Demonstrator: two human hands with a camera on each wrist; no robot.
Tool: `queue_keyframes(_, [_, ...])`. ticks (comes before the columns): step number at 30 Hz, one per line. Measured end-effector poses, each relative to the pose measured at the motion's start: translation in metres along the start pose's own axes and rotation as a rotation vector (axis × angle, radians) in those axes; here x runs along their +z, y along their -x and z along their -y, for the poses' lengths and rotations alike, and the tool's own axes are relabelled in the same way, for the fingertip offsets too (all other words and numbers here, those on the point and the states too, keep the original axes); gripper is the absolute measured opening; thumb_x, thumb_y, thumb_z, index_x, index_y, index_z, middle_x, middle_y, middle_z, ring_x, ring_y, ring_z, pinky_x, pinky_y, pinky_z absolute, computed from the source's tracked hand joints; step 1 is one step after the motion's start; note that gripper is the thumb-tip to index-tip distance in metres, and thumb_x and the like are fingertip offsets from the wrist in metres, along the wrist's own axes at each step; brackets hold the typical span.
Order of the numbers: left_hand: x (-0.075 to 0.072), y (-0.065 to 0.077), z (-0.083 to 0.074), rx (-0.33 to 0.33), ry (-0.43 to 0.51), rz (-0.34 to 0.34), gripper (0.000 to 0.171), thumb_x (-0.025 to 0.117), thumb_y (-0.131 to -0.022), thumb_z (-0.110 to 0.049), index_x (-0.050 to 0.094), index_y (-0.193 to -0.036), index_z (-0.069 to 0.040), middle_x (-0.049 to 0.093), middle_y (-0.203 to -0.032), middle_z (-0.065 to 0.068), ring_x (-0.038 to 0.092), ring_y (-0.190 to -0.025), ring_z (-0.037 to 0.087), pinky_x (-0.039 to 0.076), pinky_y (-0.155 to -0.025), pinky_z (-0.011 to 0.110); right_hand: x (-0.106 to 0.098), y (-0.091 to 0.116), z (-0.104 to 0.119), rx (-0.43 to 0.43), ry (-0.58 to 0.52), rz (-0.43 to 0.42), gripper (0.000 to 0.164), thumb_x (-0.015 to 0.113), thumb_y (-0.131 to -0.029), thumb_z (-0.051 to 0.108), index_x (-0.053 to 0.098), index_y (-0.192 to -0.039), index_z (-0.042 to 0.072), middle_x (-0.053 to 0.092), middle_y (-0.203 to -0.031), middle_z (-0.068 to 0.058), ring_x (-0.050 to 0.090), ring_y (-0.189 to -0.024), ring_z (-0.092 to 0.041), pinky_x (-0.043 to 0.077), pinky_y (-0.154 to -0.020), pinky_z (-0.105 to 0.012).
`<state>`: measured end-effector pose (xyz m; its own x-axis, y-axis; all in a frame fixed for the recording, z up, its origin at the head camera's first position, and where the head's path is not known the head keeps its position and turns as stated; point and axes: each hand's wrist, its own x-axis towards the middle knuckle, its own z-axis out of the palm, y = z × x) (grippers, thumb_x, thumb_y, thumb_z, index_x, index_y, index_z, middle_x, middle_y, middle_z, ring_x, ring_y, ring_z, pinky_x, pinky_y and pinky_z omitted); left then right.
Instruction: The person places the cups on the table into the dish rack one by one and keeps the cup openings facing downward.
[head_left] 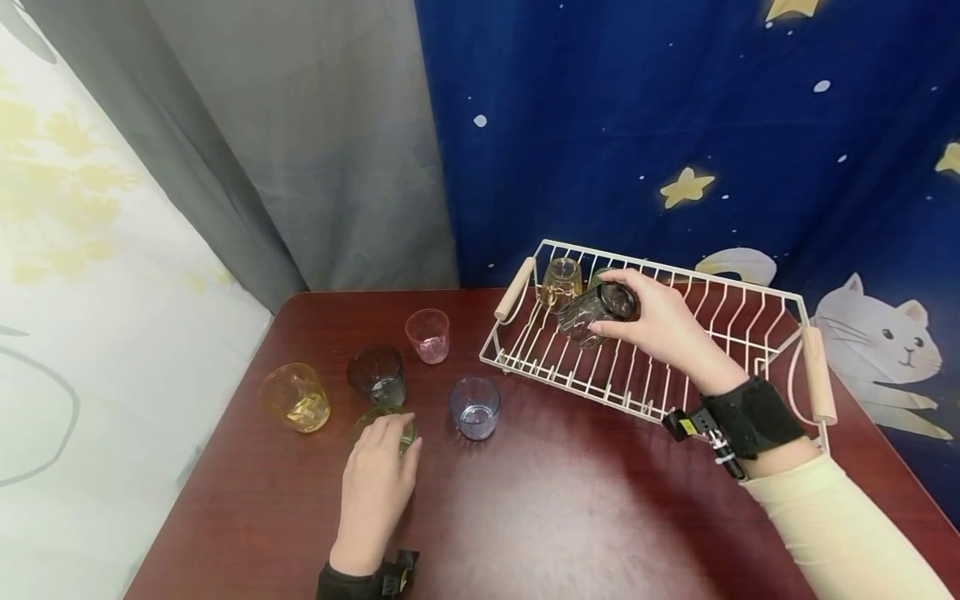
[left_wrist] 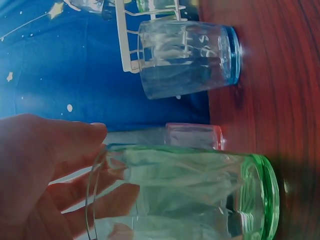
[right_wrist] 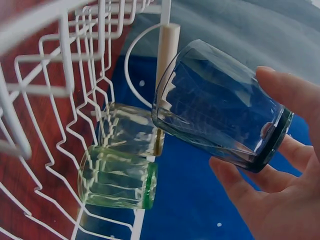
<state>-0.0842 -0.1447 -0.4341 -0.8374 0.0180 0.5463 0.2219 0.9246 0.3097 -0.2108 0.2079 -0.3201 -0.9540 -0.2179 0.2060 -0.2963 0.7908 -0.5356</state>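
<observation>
My right hand (head_left: pixel 663 325) grips a dark grey glass (right_wrist: pixel 220 110) near its base and holds it tilted, mouth down, over the left part of the white wire dish rack (head_left: pixel 622 398). In the rack, an amber glass (head_left: pixel 561 285) and a green glass (right_wrist: pixel 117 177) stand upside down beside it. On the table, my left hand (head_left: pixel 377 479) holds another green glass (left_wrist: pixel 190 195) at its rim, with the thumb on the near side and the fingers seen through it. This glass stands upright.
Around the left hand stand a blue glass (head_left: pixel 476 410), a dark glass (head_left: pixel 377 377), a pink glass (head_left: pixel 429 336) and a yellow glass (head_left: pixel 296 398), all upright. The rack has wooden handles (head_left: pixel 817 375) at both ends. Curtains (head_left: pixel 360 150) hang behind the table.
</observation>
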Motion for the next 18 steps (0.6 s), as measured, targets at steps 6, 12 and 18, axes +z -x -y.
queue_keyframes(6, [0.001, 0.003, 0.004, -0.005, -0.021, 0.033, 0.032, 0.078, -0.08, -0.016, 0.069, -0.109, -0.007, 0.071, -0.101, 0.009, 0.068, -0.093, 0.028, 0.056, -0.077, 0.042, -0.011, -0.014, -0.014, 0.072, 0.007, 0.069, 0.069, 0.076, -0.082, 0.035, 0.046, -0.14, 0.013, 0.057, -0.133, -0.023, 0.055, -0.119, -0.041, 0.045, -0.094, -0.056])
queue_keyframes(12, [0.0, 0.003, 0.006, 0.011, -0.023, 0.046, 0.032, 0.078, -0.081, -0.017, 0.068, -0.109, -0.007, 0.071, -0.1, 0.008, 0.067, -0.093, 0.027, 0.055, -0.079, 0.042, -0.018, -0.023, -0.03, 0.128, 0.011, 0.074, 0.072, 0.075, -0.084, 0.033, 0.041, -0.143, 0.01, 0.052, -0.135, -0.027, 0.051, -0.122, -0.044, 0.043, -0.097, -0.059])
queue_keyframes(18, [-0.003, 0.004, 0.007, 0.03, -0.034, 0.048, 0.028, 0.079, -0.079, -0.016, 0.069, -0.104, -0.007, 0.072, -0.097, 0.007, 0.067, -0.093, 0.026, 0.055, -0.081, 0.041, -0.027, -0.027, -0.045, 0.173, 0.029, 0.092, 0.076, 0.073, -0.085, 0.036, 0.037, -0.146, 0.009, 0.046, -0.14, -0.028, 0.044, -0.126, -0.048, 0.04, -0.098, -0.063])
